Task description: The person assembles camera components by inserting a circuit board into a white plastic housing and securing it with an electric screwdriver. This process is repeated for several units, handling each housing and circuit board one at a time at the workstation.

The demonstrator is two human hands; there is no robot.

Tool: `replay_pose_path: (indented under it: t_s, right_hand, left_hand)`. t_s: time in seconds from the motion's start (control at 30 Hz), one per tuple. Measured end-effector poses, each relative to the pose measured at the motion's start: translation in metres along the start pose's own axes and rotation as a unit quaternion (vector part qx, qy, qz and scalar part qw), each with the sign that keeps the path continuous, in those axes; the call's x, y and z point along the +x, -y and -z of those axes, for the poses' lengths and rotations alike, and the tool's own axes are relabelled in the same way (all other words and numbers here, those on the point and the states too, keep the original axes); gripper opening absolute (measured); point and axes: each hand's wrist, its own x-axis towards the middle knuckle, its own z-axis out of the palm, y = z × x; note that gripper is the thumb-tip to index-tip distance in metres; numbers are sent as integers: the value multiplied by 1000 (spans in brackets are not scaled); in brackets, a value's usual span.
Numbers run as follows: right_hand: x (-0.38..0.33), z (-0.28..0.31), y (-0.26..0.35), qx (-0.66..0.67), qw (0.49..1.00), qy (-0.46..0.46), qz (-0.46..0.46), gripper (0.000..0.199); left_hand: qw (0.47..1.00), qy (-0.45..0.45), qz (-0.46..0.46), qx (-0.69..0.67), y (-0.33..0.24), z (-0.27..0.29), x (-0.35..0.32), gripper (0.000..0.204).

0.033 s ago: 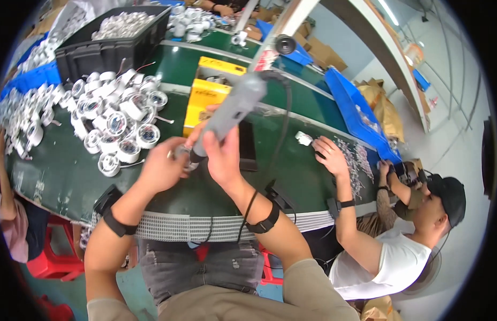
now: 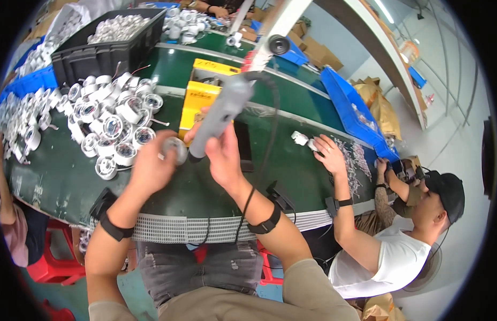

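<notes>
My right hand (image 2: 224, 159) grips a grey corded electric screwdriver (image 2: 220, 113), tilted with its dark nose toward me. Just left of that nose, my left hand (image 2: 153, 164) holds a small white round housing (image 2: 176, 149) by its edge. The hand and housing are slightly blurred, and a small gap shows between housing and nose. Beyond my left hand lies a heap of similar white round housings (image 2: 115, 126) with wires and circuit parts showing inside. A yellow box (image 2: 197, 99) stands open behind the screwdriver.
A black bin (image 2: 106, 59) full of small white parts stands far left. At the right, a co-worker's hand (image 2: 329, 154) touches a white piece (image 2: 300, 138) beside scattered small parts (image 2: 347, 166). A long blue tray (image 2: 350, 107) borders the green table (image 2: 168, 200). The screwdriver's cord (image 2: 275, 117) hangs right.
My left hand has drawn the housing leftward, off the screwdriver's nose. The screwdriver has shifted slightly left and down with my right hand still around it.
</notes>
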Motion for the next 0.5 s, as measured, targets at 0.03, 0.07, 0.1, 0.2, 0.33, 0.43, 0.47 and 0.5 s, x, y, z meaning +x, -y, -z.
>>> replay_pose_path:
  t_s: [0.03,0.07,0.1,0.2,0.33,0.43,0.47,0.5]
  right_hand:
    - [0,17,1,-46,998,-43,20,65]
    - [3,30,5,-87,992,-81,37,66]
    - [1,57,26,-201,976,-82,11,55]
    - [0,147,36,-521,819,-238,-33,41]
    - [-34,243,44,-763,580,-206,-195,61]
    - [-51,242,44,-796,529,-180,-234,59]
    - [-56,245,45,-811,515,-164,-222,56]
    - [-59,248,45,-826,502,-147,-210,53]
  left_hand:
    - [988,-114,-93,54,-2,10,5,38]
    - [949,-231,-181,112,6,21,13,46]
    - [923,-288,-209,145,10,30,17,62]
    - [924,-315,-122,178,-5,43,20,79]
    - [894,-297,-146,303,7,39,19,74]
    - [945,-234,-129,186,1,42,14,40]
    - [946,-234,-129,186,-5,40,14,40]
    - [971,-174,-94,131,-10,38,13,29]
